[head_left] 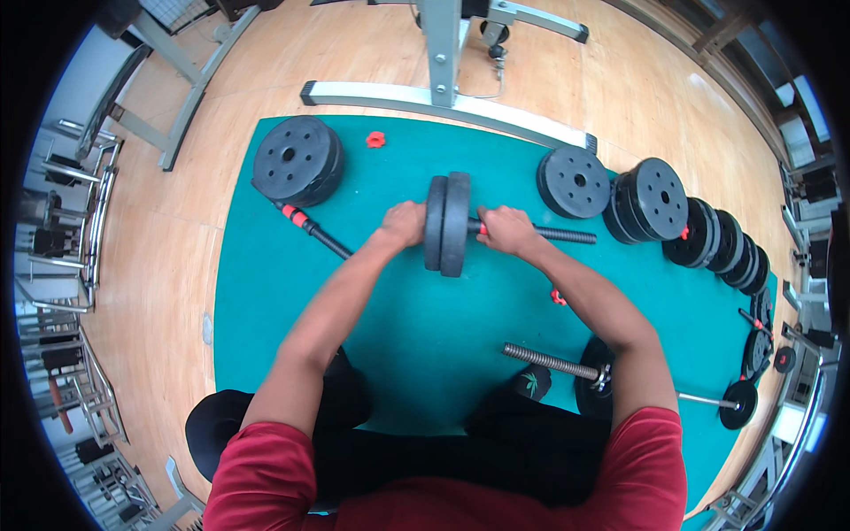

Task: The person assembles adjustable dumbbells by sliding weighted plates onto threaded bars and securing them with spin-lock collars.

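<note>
In front of me is a dumbbell (455, 226) with two black plates side by side and a long threaded bar end (567, 235) pointing right. My left hand (405, 223) is closed at the left face of the plates; the part of the dumbbell inside its fingers is hidden. Just right of the plates, my right hand (506, 230) closes round a red star-shaped nut (482, 227) on the bar, with only bits of red showing. A black bar with red-ended connector (310, 226) lies left of my left forearm, leading toward a stack of black plates (297, 159).
A green mat (390, 336) covers the floor. Loose red nuts (376, 140) (559, 297) lie on it. More black plates (574, 181) (651, 199) line the right side. A silver threaded bar (549, 357) with plates lies near my right foot. A grey machine frame (381, 96) borders the far edge.
</note>
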Motion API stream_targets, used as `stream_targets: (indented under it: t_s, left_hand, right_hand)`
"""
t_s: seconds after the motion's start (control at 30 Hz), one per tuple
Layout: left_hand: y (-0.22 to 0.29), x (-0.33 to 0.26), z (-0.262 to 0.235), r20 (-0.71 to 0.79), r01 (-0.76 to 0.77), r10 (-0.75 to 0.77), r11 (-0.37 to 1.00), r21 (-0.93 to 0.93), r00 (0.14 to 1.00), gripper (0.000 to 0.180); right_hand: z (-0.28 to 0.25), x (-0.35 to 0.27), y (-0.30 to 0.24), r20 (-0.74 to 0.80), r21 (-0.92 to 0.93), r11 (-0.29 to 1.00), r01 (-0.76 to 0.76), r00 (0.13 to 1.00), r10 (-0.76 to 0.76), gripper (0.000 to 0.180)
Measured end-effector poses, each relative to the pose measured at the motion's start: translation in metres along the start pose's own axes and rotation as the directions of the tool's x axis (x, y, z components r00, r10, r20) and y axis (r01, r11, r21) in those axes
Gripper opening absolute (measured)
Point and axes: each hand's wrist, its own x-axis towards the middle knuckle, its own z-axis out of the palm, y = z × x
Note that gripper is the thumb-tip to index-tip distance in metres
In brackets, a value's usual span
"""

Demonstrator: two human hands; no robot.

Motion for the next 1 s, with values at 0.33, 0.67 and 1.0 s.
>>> stream_targets:
  t_s: [0.33, 0.67, 1.0]
  left_hand:
    - [0.002, 0.019, -0.005, -0.04, -0.081, 0.086, 0.988, 0.129, 0.995, 0.025]
    - [-0.012, 0.032, -0.003, 0.023, -0.109, 0.107, 0.987, 0.115, 0.994, 0.026]
    - [-0.002, 0.025, -0.011, 0.023, -0.075, 0.073, 0.991, 0.107, 0.997, 0.028]
  right_hand:
    - [0.018, -0.09, 0.045, -0.496, -0.415, 0.886, 0.208, 0.765, -0.412, 0.034]
    - [0.078, -0.195, 0.124, -0.06, 0.167, 0.94, -0.298, 0.949, 0.311, 0.044]
    - [0.05, -0.196, 0.127, -0.172, 0.184, 0.954, -0.237, 0.948, 0.269, 0.049]
